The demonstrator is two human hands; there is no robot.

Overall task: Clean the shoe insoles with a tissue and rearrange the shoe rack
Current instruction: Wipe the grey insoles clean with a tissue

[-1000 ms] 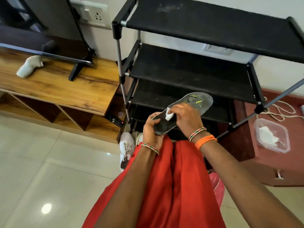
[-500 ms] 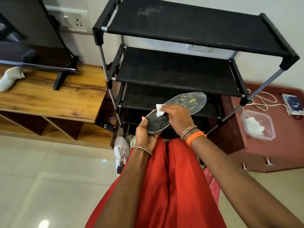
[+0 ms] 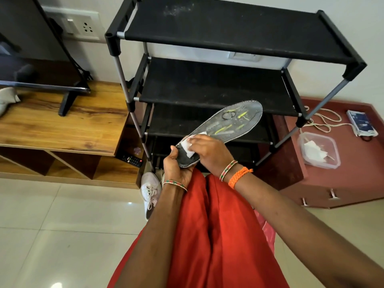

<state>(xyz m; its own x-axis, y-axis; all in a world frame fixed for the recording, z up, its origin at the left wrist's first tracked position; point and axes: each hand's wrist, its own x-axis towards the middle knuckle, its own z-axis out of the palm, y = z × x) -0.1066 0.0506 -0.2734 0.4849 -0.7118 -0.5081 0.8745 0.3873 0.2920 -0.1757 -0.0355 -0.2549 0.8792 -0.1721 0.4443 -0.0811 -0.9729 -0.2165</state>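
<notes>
Fingers of the right hand [image 3: 209, 151] press a white tissue [image 3: 187, 146] flat onto the heel end of the grey insole [image 3: 223, 129], while the left hand [image 3: 176, 167] grips that heel from below, before the black shoe rack [image 3: 218, 84]; a white sneaker [image 3: 150, 191] lies on the floor.

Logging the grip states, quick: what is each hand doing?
Left hand: grips the insole at its heel.
Right hand: presses the tissue onto it.
</notes>
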